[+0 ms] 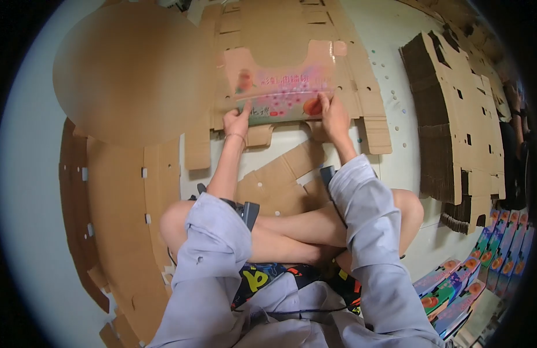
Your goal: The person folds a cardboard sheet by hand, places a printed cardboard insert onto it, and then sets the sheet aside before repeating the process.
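Note:
A flat, die-cut brown cardboard sheet [280,29] lies on the floor in front of my crossed legs. Across its near part is a printed pink and green panel [283,95] with flowers, peaches and lettering, creased along a line. My left hand [237,120] grips this panel's left end, its thumb on top and its other fingers mostly hidden. At the right end, beside a printed peach, my right hand [333,116] holds the same panel with the thumb on top. Two near corner flaps of the sheet reach toward me.
Loose cardboard [280,180] lies between my hands and legs. More flat cardboard [120,214] is at the left. A tall stack of die-cut cardboard [448,116] stands at the right, with colourful printed boxes [454,290] at the lower right. A blurred round patch covers the upper left.

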A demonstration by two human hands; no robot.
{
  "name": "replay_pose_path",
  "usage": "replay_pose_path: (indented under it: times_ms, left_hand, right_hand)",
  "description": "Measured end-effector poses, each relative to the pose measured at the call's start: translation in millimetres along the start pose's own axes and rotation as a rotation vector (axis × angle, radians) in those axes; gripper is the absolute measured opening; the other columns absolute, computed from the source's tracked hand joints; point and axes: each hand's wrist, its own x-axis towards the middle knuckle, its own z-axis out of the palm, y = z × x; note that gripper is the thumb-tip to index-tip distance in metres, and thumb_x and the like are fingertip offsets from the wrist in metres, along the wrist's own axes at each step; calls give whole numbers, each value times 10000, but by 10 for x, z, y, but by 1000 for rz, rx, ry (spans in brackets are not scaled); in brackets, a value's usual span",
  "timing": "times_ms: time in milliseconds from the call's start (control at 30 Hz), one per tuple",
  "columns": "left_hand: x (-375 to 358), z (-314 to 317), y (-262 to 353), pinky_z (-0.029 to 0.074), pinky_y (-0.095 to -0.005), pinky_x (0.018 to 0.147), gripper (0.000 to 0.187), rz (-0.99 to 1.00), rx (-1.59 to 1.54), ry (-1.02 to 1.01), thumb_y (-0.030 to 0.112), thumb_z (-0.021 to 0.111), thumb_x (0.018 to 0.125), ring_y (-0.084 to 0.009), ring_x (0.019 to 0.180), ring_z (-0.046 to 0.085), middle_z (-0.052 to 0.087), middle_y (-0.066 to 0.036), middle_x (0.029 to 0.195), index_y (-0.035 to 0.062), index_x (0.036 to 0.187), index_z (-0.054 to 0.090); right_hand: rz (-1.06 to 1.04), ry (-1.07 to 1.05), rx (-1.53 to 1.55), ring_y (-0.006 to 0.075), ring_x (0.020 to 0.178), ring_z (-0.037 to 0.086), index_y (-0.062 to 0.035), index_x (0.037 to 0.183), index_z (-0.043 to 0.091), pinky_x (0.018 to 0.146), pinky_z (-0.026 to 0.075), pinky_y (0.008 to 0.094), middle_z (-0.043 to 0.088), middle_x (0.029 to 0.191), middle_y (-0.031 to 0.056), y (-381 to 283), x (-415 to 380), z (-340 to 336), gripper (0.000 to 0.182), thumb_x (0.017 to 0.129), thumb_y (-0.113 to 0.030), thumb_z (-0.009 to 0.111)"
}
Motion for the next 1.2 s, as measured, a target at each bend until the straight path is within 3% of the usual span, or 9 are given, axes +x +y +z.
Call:
replay_pose_path:
  times_ms: [167,267,467,700,833,933,1033,1167,1200]
  left_hand:
    - [138,131,66,443,-318,678,545,-53,161,46,558,685,734,-146,681,544,624,-65,712,16,787,666]
    - [125,200,98,448,-352,733,564,-25,264,156,579,677,718,-201,751,590,652,-111,796,31,852,668]
    - [115,349,-51,448,-379,803,512,127,110,360,493,706,718,-292,887,610,655,-154,932,37,940,634]
    - [-212,487,220,431,-395,844,485,45,352,544,341,716,736,-311,1003,570,603,-153,1105,59,1092,547]
    - [-104,380,39,428,-383,837,497,132,245,378,331,710,750,-299,1000,570,602,-149,1103,74,1134,530]
    - [-18,238,-152,429,-423,826,512,177,33,152,294,718,738,-308,921,600,647,-142,908,100,1162,507]
    - [-204,84,-81,423,-422,831,473,92,133,190,250,752,687,-298,927,572,614,-126,878,97,1080,539]
    - [-544,11,95,379,-467,838,324,28,279,582,186,753,646,-277,1029,499,562,-92,968,100,887,554]
    - [-587,-11,93,396,-449,817,318,149,317,578,182,750,647,-277,994,515,571,-91,962,94,889,562]
  right_hand:
    - [8,-379,126,288,791,640,-96,787,681,733,462,394,667,739,97,74,330,-69,455,895,-466,440]
    - [38,-419,0,316,802,633,-84,865,660,751,459,403,665,791,145,-61,348,-184,459,875,-492,451]
    - [72,-90,-17,425,972,549,-9,1096,518,826,444,463,571,1050,268,114,365,81,565,816,-498,556]
    - [75,-176,-292,382,1055,526,-24,1121,510,862,442,477,483,1184,228,-118,436,50,567,782,-458,642]
    - [120,-212,-121,378,1072,522,-20,1144,520,868,442,461,483,1188,222,-16,463,27,599,774,-474,645]
    - [147,-331,159,374,1088,515,-18,1126,550,870,440,447,470,1211,223,320,593,252,620,767,-518,625]
    - [42,-177,259,372,1026,556,-12,1051,608,837,446,446,554,1132,221,401,327,167,618,764,-560,595]
    - [95,-160,68,375,867,617,-28,917,658,767,453,462,658,874,196,337,-25,62,569,774,-572,576]
    - [99,-167,78,373,872,617,-31,917,660,766,454,459,657,882,197,344,-70,66,563,775,-569,578]
